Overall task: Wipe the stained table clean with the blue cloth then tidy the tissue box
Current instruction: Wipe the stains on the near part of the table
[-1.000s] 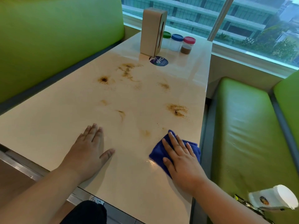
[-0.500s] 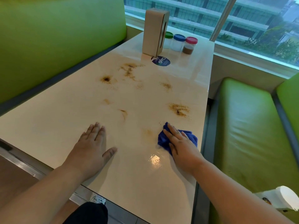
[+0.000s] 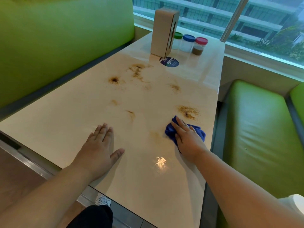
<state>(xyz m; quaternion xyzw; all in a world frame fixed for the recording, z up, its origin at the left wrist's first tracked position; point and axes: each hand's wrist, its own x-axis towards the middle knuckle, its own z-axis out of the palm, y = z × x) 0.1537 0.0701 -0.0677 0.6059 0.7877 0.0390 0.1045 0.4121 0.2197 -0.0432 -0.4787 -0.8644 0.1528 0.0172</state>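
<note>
Sliding the crumpled blue cloth (image 3: 170, 130) farther up the glossy cream table (image 3: 65, 122) toward the upright tan cardboard tissue box (image 3: 162, 32), pressing with the flat, straight-fingered right hand (image 3: 188, 139); bracing with the left hand (image 3: 98, 146), spread, holding nothing. Just reaching the speckled brown stain (image 3: 188, 111).

Cream table (image 3: 65, 122), brown stains (image 3: 188, 111) across it; tissue box (image 3: 162, 32) upright at 12 o'clock; right hand (image 3: 189, 140) flat on blue cloth (image 3: 170, 131) at 4 o'clock; left hand (image 3: 98, 145) flat on table at 7 o'clock.
</note>
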